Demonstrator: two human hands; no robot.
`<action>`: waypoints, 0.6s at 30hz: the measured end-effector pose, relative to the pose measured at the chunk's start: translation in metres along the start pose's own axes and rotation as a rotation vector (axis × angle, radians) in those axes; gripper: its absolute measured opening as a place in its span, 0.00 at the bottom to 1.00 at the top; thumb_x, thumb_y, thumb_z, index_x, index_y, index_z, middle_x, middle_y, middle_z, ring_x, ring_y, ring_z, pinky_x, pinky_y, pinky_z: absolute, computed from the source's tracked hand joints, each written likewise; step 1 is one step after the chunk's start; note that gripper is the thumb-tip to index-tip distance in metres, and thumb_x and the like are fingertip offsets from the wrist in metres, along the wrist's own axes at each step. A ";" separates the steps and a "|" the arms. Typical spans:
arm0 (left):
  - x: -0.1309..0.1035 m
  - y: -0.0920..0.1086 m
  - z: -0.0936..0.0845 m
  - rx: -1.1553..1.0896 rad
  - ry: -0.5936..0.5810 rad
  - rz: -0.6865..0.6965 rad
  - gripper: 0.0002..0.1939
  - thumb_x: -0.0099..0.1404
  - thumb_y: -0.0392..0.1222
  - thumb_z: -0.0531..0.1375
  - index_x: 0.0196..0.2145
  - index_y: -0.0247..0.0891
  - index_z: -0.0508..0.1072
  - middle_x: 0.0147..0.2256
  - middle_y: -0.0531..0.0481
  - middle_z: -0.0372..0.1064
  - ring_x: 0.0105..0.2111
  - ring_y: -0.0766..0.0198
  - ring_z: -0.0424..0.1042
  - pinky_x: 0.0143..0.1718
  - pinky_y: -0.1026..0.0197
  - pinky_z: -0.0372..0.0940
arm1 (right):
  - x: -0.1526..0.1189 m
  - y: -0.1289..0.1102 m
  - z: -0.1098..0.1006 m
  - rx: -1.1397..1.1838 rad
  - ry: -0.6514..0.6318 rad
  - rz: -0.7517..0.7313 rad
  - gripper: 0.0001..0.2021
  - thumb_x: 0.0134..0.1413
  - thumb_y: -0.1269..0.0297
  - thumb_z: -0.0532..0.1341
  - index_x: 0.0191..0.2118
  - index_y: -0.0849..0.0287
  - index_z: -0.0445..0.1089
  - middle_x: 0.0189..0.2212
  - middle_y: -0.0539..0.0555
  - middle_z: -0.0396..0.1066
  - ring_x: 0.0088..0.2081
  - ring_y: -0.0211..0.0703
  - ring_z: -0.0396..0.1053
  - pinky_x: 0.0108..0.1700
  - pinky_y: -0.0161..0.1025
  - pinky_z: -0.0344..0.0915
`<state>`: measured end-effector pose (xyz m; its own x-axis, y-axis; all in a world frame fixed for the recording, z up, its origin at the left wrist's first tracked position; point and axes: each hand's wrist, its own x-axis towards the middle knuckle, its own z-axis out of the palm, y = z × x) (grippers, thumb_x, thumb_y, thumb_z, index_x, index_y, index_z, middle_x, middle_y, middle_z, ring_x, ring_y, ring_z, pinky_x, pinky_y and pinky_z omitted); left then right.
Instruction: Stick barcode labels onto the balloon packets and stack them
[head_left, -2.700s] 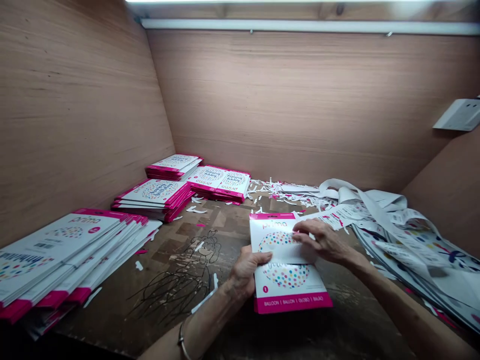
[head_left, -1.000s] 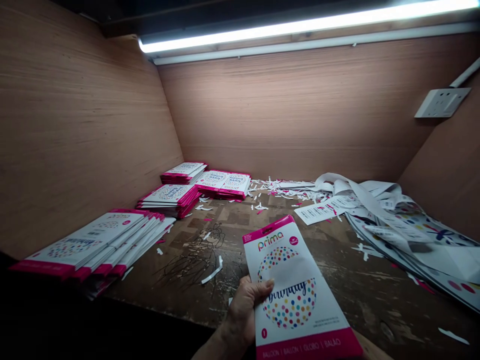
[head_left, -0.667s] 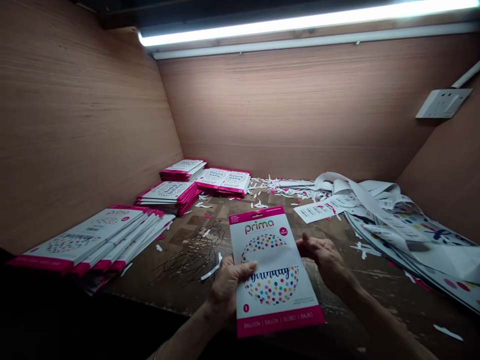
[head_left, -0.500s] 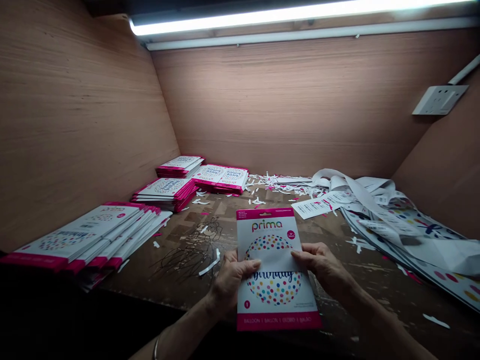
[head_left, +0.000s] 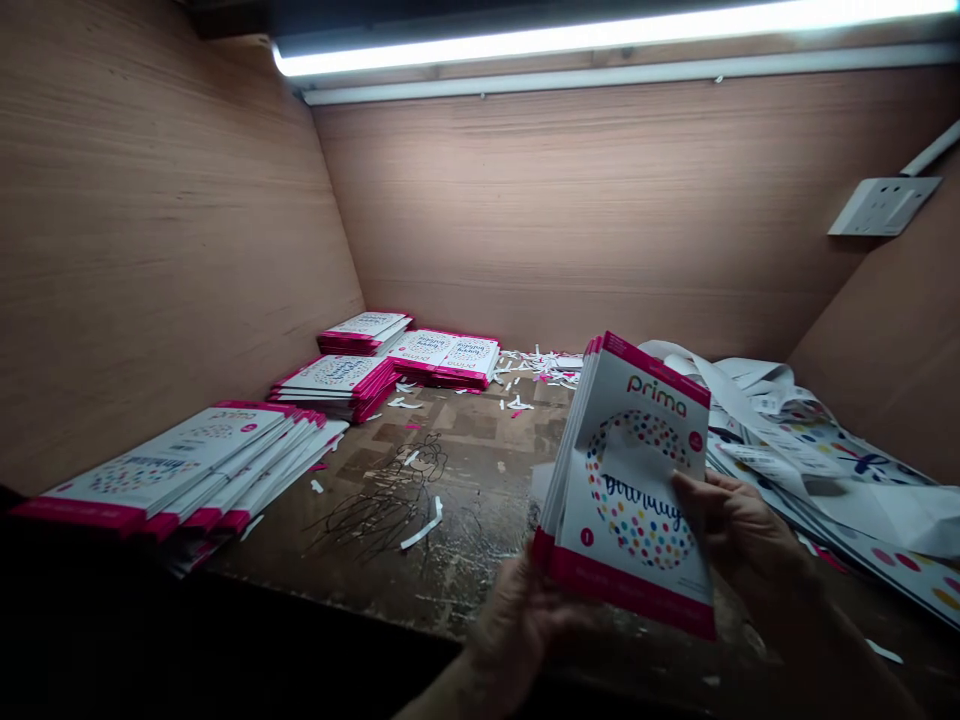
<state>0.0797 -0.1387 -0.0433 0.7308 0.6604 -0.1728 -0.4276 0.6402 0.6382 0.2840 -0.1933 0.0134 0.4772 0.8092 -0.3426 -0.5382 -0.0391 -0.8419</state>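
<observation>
A stack of pink-and-white prima balloon packets point(head_left: 637, 500) is held tilted above the table, its layered left edges showing. My right hand point(head_left: 739, 525) grips the right side, thumb on the front over a white band across the dotted balloon picture. Below the lower left corner is my left hand point(head_left: 517, 620), blurred, with its fingers at the bottom edge; how firmly it holds is unclear. Part of a pale sheet shows behind the packets' left side.
Fanned packets point(head_left: 172, 460) lie at the left, with more piles point(head_left: 334, 375) behind. White paper strips point(head_left: 765, 410) and dotted sheets point(head_left: 922, 570) are at the right. Scraps and thin dark strands point(head_left: 382, 500) lie on the brown table point(head_left: 465, 450). A socket point(head_left: 885, 207) is on the right wall.
The packets have moved right and up and turned, so their stacked edges now show. My left hand has shifted from the front's left side to the lower left corner. My right hand moved right.
</observation>
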 end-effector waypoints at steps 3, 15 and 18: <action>0.006 -0.030 0.013 -0.243 -0.218 -0.127 0.34 0.49 0.63 0.60 0.45 0.34 0.69 0.46 0.36 0.69 0.47 0.44 0.66 0.46 0.44 0.60 | -0.005 0.005 -0.006 -0.003 -0.056 0.059 0.12 0.32 0.65 0.71 0.29 0.61 0.73 0.22 0.53 0.73 0.18 0.37 0.67 0.13 0.27 0.56; 0.049 0.012 -0.011 0.776 0.435 0.022 0.16 0.62 0.50 0.50 0.28 0.34 0.64 0.21 0.46 0.69 0.19 0.60 0.69 0.22 0.60 0.63 | -0.002 0.054 -0.039 -0.124 -0.028 0.278 0.09 0.39 0.65 0.67 0.27 0.66 0.74 0.26 0.60 0.76 0.28 0.52 0.73 0.34 0.46 0.70; 0.052 0.019 -0.004 1.090 0.416 0.075 0.16 0.61 0.47 0.51 0.20 0.36 0.64 0.19 0.47 0.66 0.24 0.57 0.69 0.26 0.61 0.61 | 0.004 0.057 -0.036 -0.298 -0.029 0.323 0.10 0.40 0.62 0.67 0.26 0.66 0.73 0.24 0.61 0.75 0.26 0.51 0.73 0.31 0.43 0.70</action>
<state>0.1072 -0.0902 -0.0433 0.4057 0.8894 -0.2104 0.3685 0.0515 0.9282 0.2802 -0.2133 -0.0513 0.2957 0.7436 -0.5997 -0.4302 -0.4568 -0.7786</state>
